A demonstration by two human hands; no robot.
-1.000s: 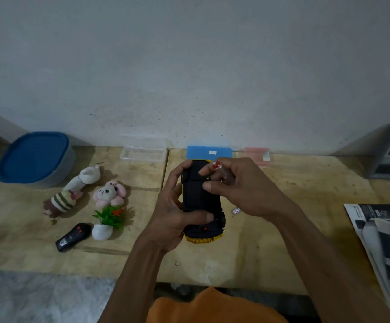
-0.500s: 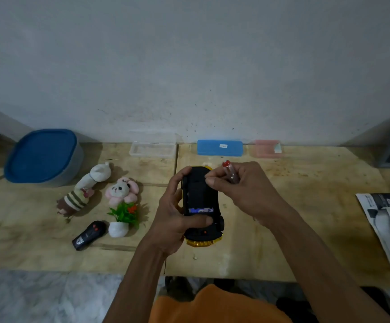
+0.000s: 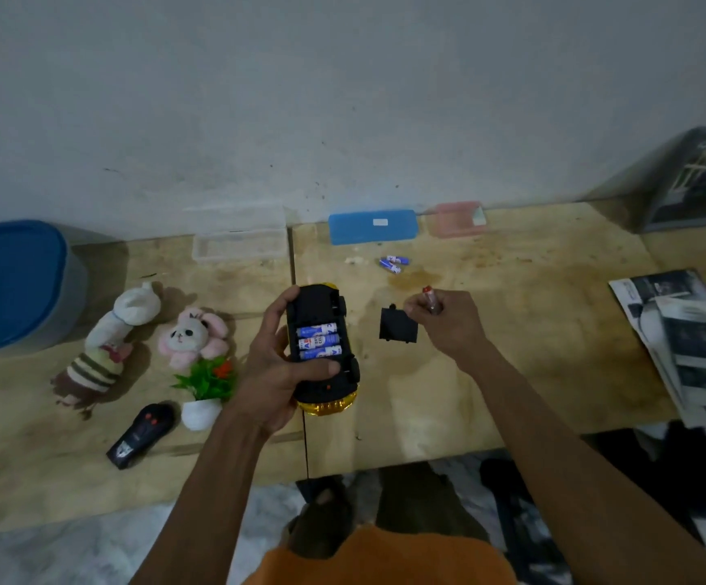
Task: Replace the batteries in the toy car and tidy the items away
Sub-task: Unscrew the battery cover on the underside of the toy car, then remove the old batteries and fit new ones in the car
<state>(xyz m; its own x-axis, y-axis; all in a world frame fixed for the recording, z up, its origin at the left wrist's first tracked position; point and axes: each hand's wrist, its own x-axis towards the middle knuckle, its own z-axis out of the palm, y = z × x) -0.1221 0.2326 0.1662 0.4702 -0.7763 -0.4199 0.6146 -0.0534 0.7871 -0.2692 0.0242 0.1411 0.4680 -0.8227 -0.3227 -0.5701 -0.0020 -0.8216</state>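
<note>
Wooden table (image 3: 511, 373), one toy car (image 3: 321, 327), three batteries (image 3: 318, 341)

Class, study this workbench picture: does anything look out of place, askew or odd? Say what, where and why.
The toy car is upside down in the left hand, its battery bay uncovered with three batteries showing. The black cover is off, at the right hand's fingertips. Loose batteries lie scattered near the blue case.

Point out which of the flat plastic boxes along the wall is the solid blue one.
The middle box, opaque blue with a small white label on its lid. The clear box lies to its left and the pink box to its right; both are see-through.
</note>
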